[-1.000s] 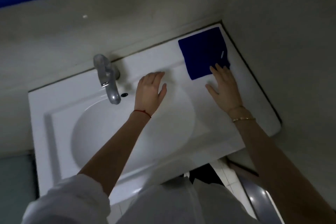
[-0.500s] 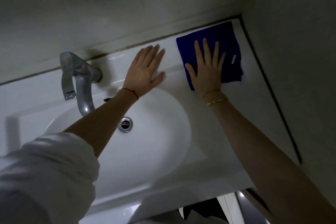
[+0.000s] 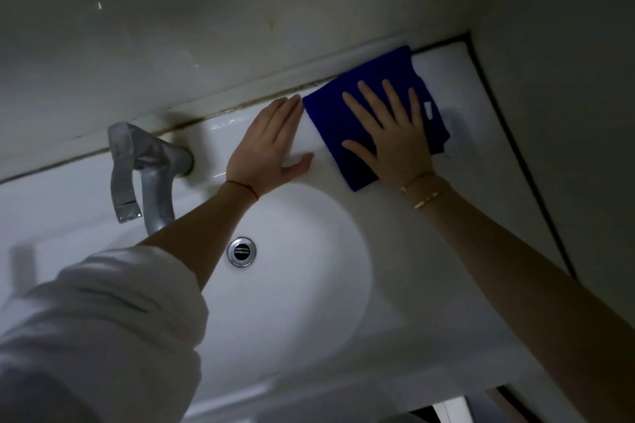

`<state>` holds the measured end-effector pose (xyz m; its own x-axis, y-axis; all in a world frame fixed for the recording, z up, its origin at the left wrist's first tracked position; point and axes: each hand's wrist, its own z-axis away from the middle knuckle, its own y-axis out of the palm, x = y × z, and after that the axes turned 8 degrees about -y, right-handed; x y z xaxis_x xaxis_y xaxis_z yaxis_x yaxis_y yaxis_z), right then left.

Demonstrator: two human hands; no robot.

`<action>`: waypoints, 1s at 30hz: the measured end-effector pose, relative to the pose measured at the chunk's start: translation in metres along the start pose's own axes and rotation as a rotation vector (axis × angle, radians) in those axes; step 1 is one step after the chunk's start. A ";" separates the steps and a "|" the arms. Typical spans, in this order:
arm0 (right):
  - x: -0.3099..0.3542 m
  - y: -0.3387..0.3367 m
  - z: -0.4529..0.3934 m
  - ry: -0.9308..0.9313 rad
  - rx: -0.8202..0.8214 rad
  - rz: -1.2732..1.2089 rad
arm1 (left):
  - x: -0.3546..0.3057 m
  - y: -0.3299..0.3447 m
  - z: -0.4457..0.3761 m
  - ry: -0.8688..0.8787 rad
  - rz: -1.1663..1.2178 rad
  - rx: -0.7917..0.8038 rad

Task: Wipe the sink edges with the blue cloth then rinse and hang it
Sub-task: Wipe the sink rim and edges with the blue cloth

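Nearest is a white sleeve (image 3: 96,330) on the left arm. Past it is the round bowl of the sink (image 3: 395,326), with the shiny drain (image 3: 241,251) in the middle and the tap (image 3: 144,161) on the far left.

Farther back, the left hand (image 3: 271,144) lies flat and loose on the far rim, holding nothing, its fingers just touching the cloth's edge. The right hand (image 3: 395,134) is spread flat on the blue cloth (image 3: 347,120), pressing it down, not gripping it.

A second ago the right hand only touched the cloth's near edge. Now it covers the cloth, which has slid along the far rim toward the wall. So wiping has probably just started; rinsing and hanging come later.
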<state>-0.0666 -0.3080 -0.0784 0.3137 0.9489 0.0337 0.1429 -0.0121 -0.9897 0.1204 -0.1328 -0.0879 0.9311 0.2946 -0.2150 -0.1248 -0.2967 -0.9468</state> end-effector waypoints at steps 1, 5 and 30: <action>-0.010 -0.001 0.001 -0.020 -0.001 -0.010 | 0.000 0.000 0.000 0.002 0.002 -0.006; -0.039 -0.005 0.005 0.217 -0.028 -0.056 | 0.000 0.001 0.000 0.012 0.007 -0.043; -0.040 -0.019 0.082 0.482 0.069 -0.030 | -0.001 0.000 0.001 0.008 0.053 -0.067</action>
<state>-0.1590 -0.3202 -0.0720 0.7119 0.6941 0.1066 0.1006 0.0494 -0.9937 0.1190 -0.1323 -0.0877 0.9266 0.2695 -0.2621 -0.1509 -0.3720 -0.9159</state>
